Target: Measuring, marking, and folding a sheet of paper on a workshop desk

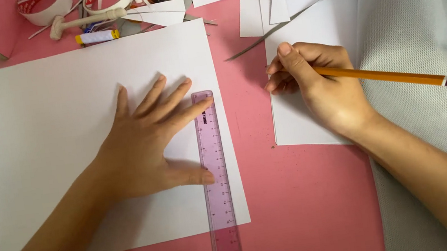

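On the large white sheet [65, 133] the left hand [142, 138] lies flat with fingers spread, thumb and forefinger touching a translucent purple ruler [216, 183] running lengthwise along the sheet's right edge, while right of it the right hand [318, 88] pinches an orange pencil [393, 76] whose dark end points right.

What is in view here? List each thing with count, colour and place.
table: one, pink, under everything
sheet: one, white, large, left half
ruler: one, clear purple, along the sheet's right edge, running past the near edge
paper: one, white, smaller, centre right
pencil: one, orange with dark end, right
cloth: one, grey, right side
scraps: several, white, top centre
tape rolls: two, white, top left
left hand: flat on sheet, fingertip and thumb on ruler
right hand: on paper, holding pencil
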